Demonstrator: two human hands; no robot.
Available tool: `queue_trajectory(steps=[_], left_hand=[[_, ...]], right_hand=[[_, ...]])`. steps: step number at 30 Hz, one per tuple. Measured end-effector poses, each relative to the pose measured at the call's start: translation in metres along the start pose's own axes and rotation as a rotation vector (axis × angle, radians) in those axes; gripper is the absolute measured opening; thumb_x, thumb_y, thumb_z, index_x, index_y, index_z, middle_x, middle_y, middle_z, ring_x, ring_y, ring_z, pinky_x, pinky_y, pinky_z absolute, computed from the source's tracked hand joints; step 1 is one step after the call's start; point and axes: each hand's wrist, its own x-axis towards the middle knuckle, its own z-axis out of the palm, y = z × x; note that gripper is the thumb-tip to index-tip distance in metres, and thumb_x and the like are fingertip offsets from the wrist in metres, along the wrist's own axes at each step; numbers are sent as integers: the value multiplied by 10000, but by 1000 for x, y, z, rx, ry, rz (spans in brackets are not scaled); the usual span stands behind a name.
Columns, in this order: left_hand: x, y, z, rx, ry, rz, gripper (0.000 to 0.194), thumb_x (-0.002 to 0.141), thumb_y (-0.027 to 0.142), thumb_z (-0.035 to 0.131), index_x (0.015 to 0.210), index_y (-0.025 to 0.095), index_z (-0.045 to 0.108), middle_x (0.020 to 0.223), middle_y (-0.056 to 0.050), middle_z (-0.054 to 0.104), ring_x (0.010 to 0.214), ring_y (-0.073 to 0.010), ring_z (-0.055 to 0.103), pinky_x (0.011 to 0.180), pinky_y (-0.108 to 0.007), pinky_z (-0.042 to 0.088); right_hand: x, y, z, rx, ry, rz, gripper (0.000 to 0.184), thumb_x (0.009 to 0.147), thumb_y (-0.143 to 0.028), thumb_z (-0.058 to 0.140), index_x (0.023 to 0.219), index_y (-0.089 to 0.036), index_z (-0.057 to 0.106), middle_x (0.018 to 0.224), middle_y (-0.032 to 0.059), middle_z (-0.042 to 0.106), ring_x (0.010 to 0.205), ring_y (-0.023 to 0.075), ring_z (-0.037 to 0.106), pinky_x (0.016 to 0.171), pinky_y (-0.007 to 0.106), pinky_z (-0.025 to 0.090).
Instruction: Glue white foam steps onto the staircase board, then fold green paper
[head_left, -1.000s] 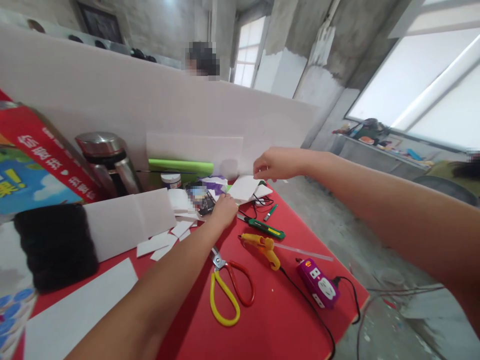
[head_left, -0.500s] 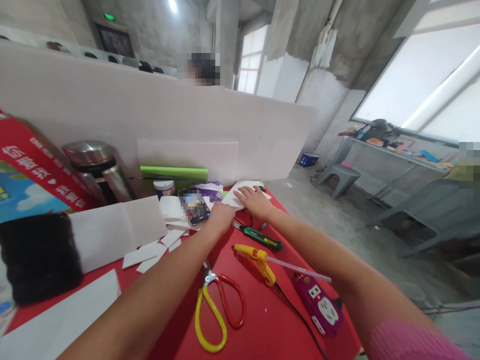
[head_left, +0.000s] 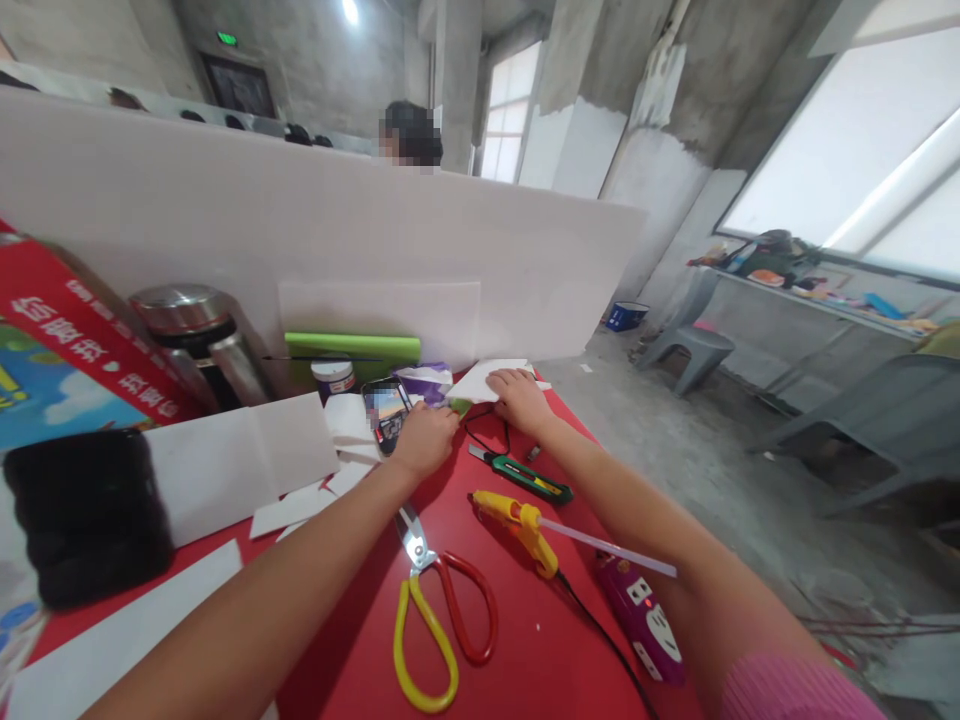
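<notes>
- White card (head_left: 474, 382), centre of the frame: thin, smooth, matte pieces with straight edges, lying on the red tabletop (head_left: 525, 660).
- Scissors (head_left: 418, 555), lower centre: metal blades, one yellow and one red looped handle; the left forearm crosses near the blade tips.
- Glue gun (head_left: 517, 512), right of the scissors: yellow body with a translucent stick at its rear; the green utility knife (head_left: 525, 475) lies just above it.
- Phone (head_left: 386, 405), left of centre: glossy, rectangular, lit screen, beside the left hand (head_left: 429, 437); crumpled purple material (head_left: 420, 380) lies above that hand.
- Position of the card: under the fingers of the right hand (head_left: 523, 400), and up and to the right of the left hand.
- Right hand: palm down, fingers extended and close together, resting on the card's right part.
- Left hand: fingers bent, near the phone and purple material; whether it grips anything cannot be told.
- Both hands: near each other but apart.
</notes>
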Motion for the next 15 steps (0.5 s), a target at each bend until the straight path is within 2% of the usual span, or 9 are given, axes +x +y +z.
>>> queue_trajectory(steps=[7, 15], left_hand=[[-10, -9, 2, -24, 129, -78, 316, 1037, 192, 415, 964, 150, 719, 940, -152, 767, 893, -278, 709, 856, -435, 429], [-14, -15, 2, -69, 108, 120, 258, 1007, 183, 477, 914, 174, 717, 877, -107, 753, 856, -251, 683, 906, -425, 411]], right_hand=[[1, 13, 0, 108, 48, 43, 499, 843, -99, 611, 1340, -105, 648, 1419, 200, 659, 1339, 312, 570, 1166, 464, 403], [6, 27, -4, 181, 59, 75, 542, 814, -105, 632, 1355, -110, 652, 1416, 176, 679, 1315, 296, 612, 1166, 443, 442]])
